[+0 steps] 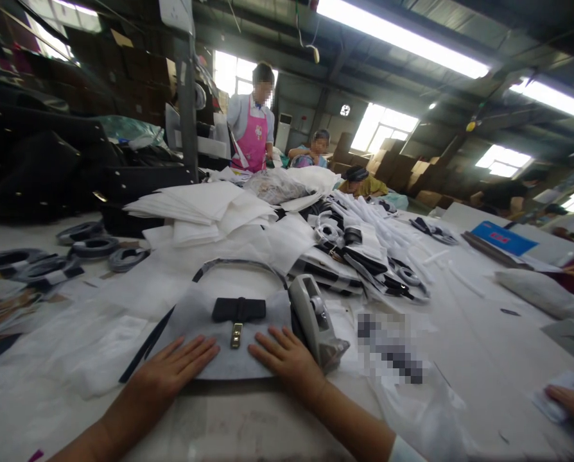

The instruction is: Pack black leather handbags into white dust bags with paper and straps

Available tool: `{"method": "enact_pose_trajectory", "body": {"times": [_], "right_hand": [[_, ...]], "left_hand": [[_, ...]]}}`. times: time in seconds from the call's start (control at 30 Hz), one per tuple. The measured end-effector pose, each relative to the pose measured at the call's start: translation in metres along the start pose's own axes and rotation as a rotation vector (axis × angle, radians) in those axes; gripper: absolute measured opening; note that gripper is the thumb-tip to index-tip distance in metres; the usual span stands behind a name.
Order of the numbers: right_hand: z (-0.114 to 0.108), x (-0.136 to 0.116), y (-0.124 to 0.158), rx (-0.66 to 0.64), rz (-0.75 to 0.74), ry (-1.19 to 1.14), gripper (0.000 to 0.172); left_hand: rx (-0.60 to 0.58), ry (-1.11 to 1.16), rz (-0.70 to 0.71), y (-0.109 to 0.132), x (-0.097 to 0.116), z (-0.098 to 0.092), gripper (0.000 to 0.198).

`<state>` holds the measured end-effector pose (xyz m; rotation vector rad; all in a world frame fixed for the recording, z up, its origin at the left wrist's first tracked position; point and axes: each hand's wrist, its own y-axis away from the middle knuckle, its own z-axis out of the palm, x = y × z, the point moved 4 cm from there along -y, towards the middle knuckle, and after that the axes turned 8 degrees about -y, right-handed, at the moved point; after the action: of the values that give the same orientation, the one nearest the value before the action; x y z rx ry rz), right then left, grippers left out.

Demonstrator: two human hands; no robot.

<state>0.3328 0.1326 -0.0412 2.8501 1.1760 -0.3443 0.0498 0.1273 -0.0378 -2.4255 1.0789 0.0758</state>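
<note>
A handbag lies flat on the table before me, its front covered by a thin white sheet [195,324]. Over the sheet show a black strap tab [239,309] and a gold-coloured clasp [236,335]. The bag's handle [239,262], partly wrapped in white, arches away from me. My left hand [178,362] rests flat on the sheet left of the clasp, fingers stretched out. To the clasp's right my right hand [287,359] presses flat too, fingers slightly spread. A grey tape dispenser [311,321] stands against the bag's right side, close to my right hand.
White sheets [200,205] are stacked behind the bag. Wrapped bags and straps [359,250] pile up at the centre right. Coiled straps [92,247] lie left. A blue box [501,239] sits right. Another person's hand [573,401] holds white material at the right edge. Co-workers [253,128] are beyond.
</note>
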Motion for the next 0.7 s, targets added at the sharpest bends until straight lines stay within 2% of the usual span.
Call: {"method": "enact_pose_trajectory", "body": {"times": [0.13, 0.23, 0.37, 0.47, 0.57, 0.63, 0.7], "right_hand": [[-0.014, -0.009, 0.004, -0.070, -0.020, -0.087, 0.080], [-0.027, -0.013, 0.003, -0.113, -0.008, -0.113, 0.099], [-0.035, -0.017, -0.003, -0.144, -0.012, -0.039, 0.096], [-0.033, -0.026, 0.002, -0.135, -0.061, 0.061, 0.077], [-0.023, -0.039, 0.020, -0.076, -0.055, 0.120, 0.059], [-0.019, -0.048, 0.035, -0.071, -0.008, 0.112, 0.060], [-0.025, -0.058, 0.045, -0.080, 0.030, 0.047, 0.068]], "left_hand": [[-0.116, -0.009, 0.056, 0.001, 0.007, -0.006, 0.085], [-0.101, -0.040, 0.027, -0.002, 0.005, -0.003, 0.089], [-0.010, -0.093, 0.085, -0.005, 0.000, 0.009, 0.085], [0.051, -0.130, 0.140, 0.001, 0.003, 0.009, 0.066], [0.105, -0.157, 0.160, 0.014, 0.019, 0.004, 0.055], [0.149, -0.172, 0.141, 0.022, 0.032, -0.002, 0.054], [0.183, -0.174, 0.111, 0.025, 0.041, -0.009, 0.053]]}}
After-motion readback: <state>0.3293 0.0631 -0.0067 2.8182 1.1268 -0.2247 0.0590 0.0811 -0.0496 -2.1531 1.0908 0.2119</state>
